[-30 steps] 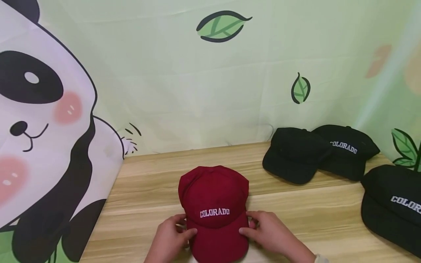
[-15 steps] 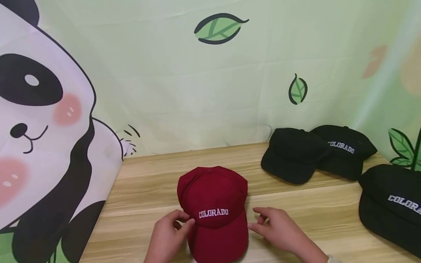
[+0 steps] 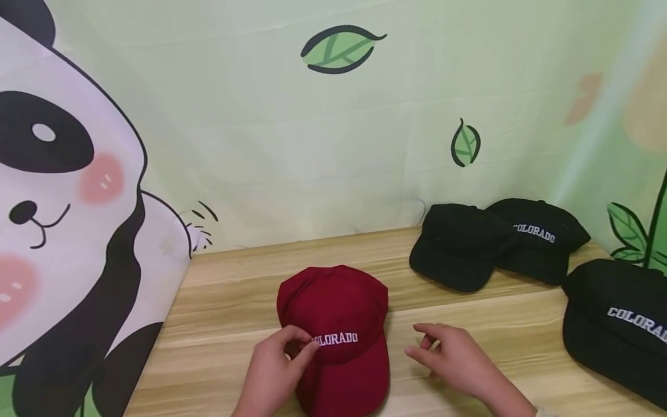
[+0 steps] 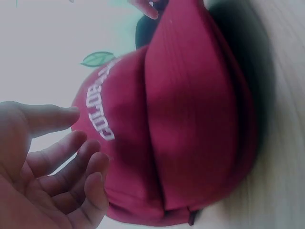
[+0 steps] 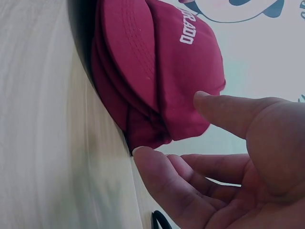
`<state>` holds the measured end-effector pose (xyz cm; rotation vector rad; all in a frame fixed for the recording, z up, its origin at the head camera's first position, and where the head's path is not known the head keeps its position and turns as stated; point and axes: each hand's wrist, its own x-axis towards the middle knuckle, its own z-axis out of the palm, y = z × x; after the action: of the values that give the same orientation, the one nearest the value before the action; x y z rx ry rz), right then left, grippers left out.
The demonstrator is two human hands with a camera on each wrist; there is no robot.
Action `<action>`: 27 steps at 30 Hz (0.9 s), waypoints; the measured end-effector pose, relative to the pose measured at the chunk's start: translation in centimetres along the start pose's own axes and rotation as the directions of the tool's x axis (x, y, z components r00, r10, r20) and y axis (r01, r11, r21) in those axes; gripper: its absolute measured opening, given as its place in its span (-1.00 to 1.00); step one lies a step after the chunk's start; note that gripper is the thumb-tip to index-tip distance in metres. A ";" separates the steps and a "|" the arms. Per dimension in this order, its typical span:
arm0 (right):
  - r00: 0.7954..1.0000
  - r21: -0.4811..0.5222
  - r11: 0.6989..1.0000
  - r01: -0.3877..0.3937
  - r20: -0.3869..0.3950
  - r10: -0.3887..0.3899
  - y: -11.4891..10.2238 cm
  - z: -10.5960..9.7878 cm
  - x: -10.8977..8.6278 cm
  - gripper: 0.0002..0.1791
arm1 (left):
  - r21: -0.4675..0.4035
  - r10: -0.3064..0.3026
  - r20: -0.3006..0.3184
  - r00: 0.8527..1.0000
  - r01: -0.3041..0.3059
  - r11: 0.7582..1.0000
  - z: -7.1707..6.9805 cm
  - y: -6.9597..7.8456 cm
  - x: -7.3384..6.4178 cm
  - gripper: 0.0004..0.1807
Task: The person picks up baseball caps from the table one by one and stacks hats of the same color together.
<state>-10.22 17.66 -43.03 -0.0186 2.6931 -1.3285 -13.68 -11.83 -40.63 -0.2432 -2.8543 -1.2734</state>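
A dark red baseball cap (image 3: 339,307) with white "COLORADO" lettering lies on the wooden table, its brim toward me. In the right wrist view, layered edges show beneath the brim of the red cap (image 5: 128,52). My left hand (image 3: 273,365) is at the cap's left side, loosely bent, thumb and index finger overlapping the first letter. The left wrist view shows this hand (image 4: 52,176) holding nothing; contact with the crown is hard to tell. To the right of the cap, my right hand (image 3: 461,359) hovers apart from it, fingers relaxed with nothing between them.
Two black caps (image 3: 458,249) overlap at the back right of the table (image 3: 224,307). Another black cap (image 3: 620,324) lies at the right, partly cut off by the frame. A printed panda and leaf cloth (image 3: 260,145) hangs behind.
Both hands have let go of the red cap's sides. The right hand has moved away to the right, while the left has lifted slightly toward the lettering. The view has shifted a little.
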 end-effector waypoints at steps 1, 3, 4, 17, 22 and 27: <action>1.000 0.003 1.000 -0.001 -0.003 0.001 0.0 -0.1 0.0 -0.35 | 0.000 0.001 0.010 1.000 -0.001 1.000 0.1 0.2 0.0 -0.90; 1.000 0.005 1.000 -0.002 -0.014 0.002 0.1 -0.2 -0.1 -0.35 | -0.008 0.001 0.029 1.000 -0.001 1.000 0.3 0.6 0.1 -0.90; 1.000 0.008 1.000 -0.001 -0.019 0.001 0.2 -0.3 -0.2 -0.35 | -0.007 0.002 0.039 0.999 -0.002 1.000 0.3 0.8 0.1 -0.90; 0.999 0.024 1.000 -0.006 -0.048 0.007 0.7 -0.8 -0.5 -0.36 | -0.050 0.108 0.087 0.990 -0.104 0.993 1.6 2.7 0.3 -0.89; 0.998 0.025 0.999 -0.028 -0.051 0.030 0.7 -1.0 -0.5 -0.37 | -0.092 0.144 0.121 0.982 -0.134 0.987 2.2 3.6 0.4 -0.87; 0.998 0.030 0.999 -0.031 -0.061 0.033 0.8 -1.0 -0.6 -0.38 | -0.126 0.172 0.156 0.973 -0.153 0.980 2.8 4.4 0.4 -0.84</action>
<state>-9.76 19.02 -42.99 0.0693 2.7119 -1.3807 -13.29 -6.78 -39.26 -0.5991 -2.8237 -1.4468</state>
